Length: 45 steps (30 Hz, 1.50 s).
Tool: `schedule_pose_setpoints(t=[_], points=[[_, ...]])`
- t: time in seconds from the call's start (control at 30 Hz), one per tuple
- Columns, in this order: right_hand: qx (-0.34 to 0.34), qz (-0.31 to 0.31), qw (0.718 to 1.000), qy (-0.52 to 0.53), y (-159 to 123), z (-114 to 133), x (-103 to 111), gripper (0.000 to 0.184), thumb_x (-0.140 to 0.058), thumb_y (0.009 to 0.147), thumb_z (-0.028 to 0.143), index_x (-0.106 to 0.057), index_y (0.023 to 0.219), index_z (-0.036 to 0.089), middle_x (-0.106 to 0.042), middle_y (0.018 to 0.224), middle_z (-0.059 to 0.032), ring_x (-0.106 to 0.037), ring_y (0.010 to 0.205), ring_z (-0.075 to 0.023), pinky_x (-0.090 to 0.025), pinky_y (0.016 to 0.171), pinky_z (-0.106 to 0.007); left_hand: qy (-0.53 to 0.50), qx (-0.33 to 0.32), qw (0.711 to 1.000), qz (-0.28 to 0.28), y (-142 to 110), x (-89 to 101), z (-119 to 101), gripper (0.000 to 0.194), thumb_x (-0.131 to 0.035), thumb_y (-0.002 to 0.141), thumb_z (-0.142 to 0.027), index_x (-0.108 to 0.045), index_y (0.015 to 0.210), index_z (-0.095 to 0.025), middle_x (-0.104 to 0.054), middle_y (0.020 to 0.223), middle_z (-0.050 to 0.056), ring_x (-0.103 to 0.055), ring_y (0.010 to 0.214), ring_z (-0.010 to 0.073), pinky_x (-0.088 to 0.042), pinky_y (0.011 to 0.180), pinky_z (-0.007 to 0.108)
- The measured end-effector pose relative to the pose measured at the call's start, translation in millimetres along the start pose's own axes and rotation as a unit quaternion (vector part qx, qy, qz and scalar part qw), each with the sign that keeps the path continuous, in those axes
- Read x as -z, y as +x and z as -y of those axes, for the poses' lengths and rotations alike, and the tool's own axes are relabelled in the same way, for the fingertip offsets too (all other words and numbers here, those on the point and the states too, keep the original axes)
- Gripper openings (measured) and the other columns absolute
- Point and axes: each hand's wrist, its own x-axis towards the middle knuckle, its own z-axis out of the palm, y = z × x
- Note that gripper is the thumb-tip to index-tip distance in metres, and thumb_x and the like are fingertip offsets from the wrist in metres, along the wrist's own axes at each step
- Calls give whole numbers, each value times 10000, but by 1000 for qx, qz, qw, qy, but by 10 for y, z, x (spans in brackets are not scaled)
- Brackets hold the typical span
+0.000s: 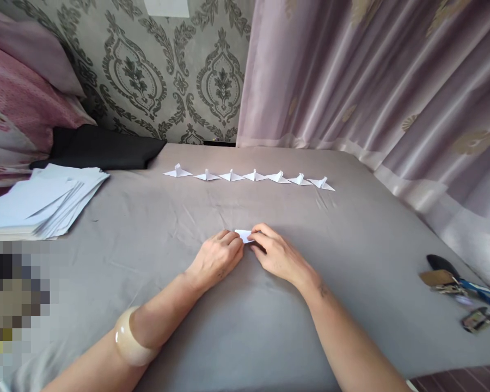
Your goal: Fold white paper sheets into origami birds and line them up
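A small piece of folded white paper (243,236) lies on the grey sheet between my two hands. My left hand (218,255) is closed on its left end, with the fingers curled and pressed together. At the paper's right end, my right hand (278,255) grips the edge with bent fingers and partly covers it. Much of the paper's shape is hidden under the fingers. Beyond my hands stands a row of several folded white paper figures (254,175) with pointed sides and raised middles.
A stack of white paper sheets (36,204) lies at the left, in front of a folded black cloth (106,147). Keys (447,288) and a small dark object (479,320) rest at the right. A purple curtain (351,81) hangs along the right side.
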Motion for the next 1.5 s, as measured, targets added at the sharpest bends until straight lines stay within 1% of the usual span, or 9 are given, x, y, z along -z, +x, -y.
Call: schedule_pose_setpoints(t=[0.13,0.3,0.43,0.53,0.7,0.83,0.97,1.2,1.5], points=[[43,-34,992,-118,31,35,-121,261,-398,937,108,-644,943,196,-633,1004,-41,-597,813,-156,-386,677,-296,-8,23,1000,0,-16,45,11,172,-439,912,-151,-605,869,-157,-634,907,66,-544,811,196,-473,691,311],[50,-37,985,-158,-10,184,-170,252,-412,907,65,-627,838,177,-626,899,-50,-581,770,-163,-375,675,-316,24,20,998,59,-50,102,-31,224,-438,909,-112,-609,773,-161,-603,776,55,-521,720,199,-462,618,312],[15,-42,994,-99,-22,204,-114,187,-471,897,126,-623,976,200,-612,962,-44,-573,803,-163,-395,674,-296,9,83,992,97,-77,137,-79,236,-424,880,-40,-633,859,-147,-630,850,65,-547,751,202,-470,605,295],[5,-34,998,-59,-6,151,-72,220,-455,920,168,-628,1047,217,-595,1000,-47,-569,829,-159,-405,665,-278,-50,141,983,105,-90,180,-100,249,-407,913,-84,-646,916,-153,-641,916,66,-568,790,194,-483,626,283],[-12,-21,999,-21,17,96,-74,252,-420,964,220,-665,1020,245,-595,987,-30,-574,815,-147,-387,616,-270,-119,224,962,101,-102,226,-100,292,-390,959,-213,-671,893,-172,-623,966,78,-577,802,186,-490,674,293],[-76,-27,995,65,29,85,-105,178,-517,931,314,-682,973,258,-609,999,-8,-588,761,-124,-412,619,-255,-170,287,938,92,-91,222,-58,236,-477,929,-261,-693,858,-194,-627,932,60,-599,825,192,-491,714,299],[-133,-37,981,139,52,85,-136,189,-537,911,359,-700,902,263,-614,951,2,-583,695,-108,-429,621,-247,-225,333,910,99,-50,243,-12,207,-520,905,-287,-705,845,-214,-644,918,40,-624,827,185,-492,746,294],[-198,-61,966,153,101,125,-186,238,-529,898,343,-719,792,245,-583,783,2,-554,634,-106,-409,592,-245,-221,347,905,105,-1,252,-5,248,-475,917,-269,-687,809,-201,-632,867,45,-625,819,190,-492,745,302],[-233,-94,958,138,156,147,-236,189,-583,844,328,-680,710,235,-627,727,-5,-588,646,-142,-416,581,-262,-187,318,928,52,-47,129,1,196,-475,926,-267,-627,839,-177,-574,853,58,-592,788,181,-522,735,324]])
